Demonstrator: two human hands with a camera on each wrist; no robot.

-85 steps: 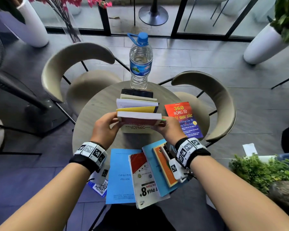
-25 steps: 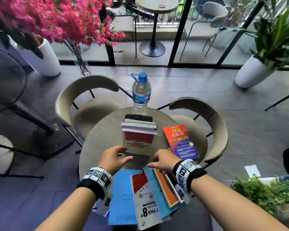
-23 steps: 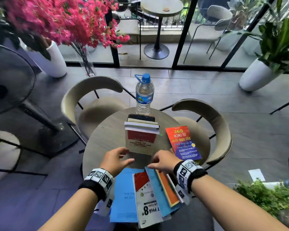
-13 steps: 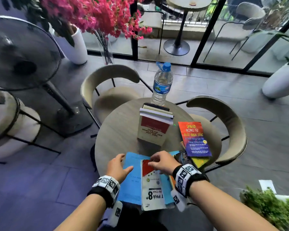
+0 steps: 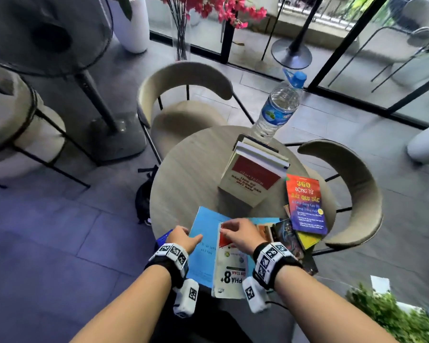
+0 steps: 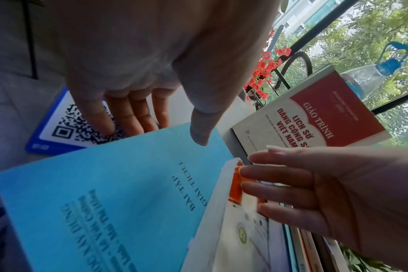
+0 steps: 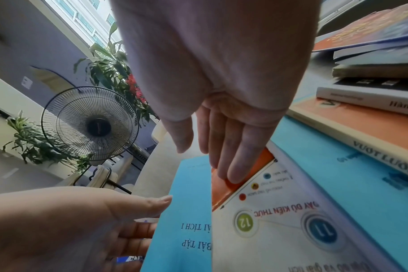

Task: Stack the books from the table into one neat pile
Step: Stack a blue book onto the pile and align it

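Note:
A pile of books topped by a red-and-cream book stands mid-table. Near the front edge lie a blue booklet and, overlapping it, a white-and-orange "8+" workbook. My left hand holds the blue booklet at its left edge, thumb on top and fingers slipped beneath. My right hand lies flat, its straight fingertips pressing the workbook's orange corner. More books fan out to the right, with a red-and-blue "360" book on top.
A water bottle stands just behind the pile. A blue QR card lies under my left fingers at the table edge. Two beige chairs flank the round table. A standing fan is to the left.
Both hands let go of the pile and drew back to the near books. The left hand went to the blue booklet's edge, the right onto the workbook. My view swung left.

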